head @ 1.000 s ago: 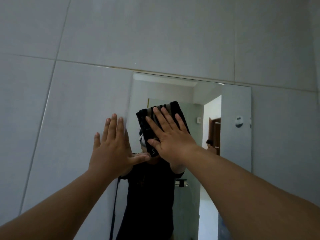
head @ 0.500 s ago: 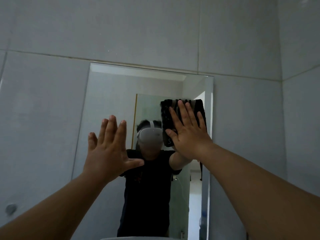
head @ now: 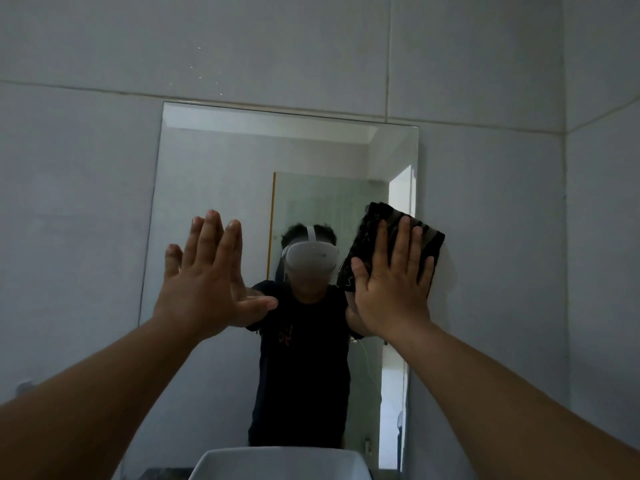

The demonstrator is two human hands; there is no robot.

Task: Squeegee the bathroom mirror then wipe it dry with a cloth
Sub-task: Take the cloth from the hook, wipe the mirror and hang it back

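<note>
Fingers (head: pixel 211 244) of left hand (head: pixel 204 289) straight, close together, thumb out sideways; palm flat toward mirror (head: pixel 221 161), over its left half (contact with glass: cannot tell). Mirror on grey tiled wall (head: pixel 311 50). Right hand (head: pixel 394 292) flat, fingers slightly spread, pressing dark cloth (head: pixel 374 230) at mirror's right edge; cloth overlaps edge onto wall. Nothing pinched; cloth held by palm pressure. White sink (head: pixel 280 465) rim below, bottom centre.

Cloth (head: pixel 391 237) under right hand (head: pixel 393 289) at mirror's (head: pixel 214 174) right edge; left hand (head: pixel 204 289) left.
</note>
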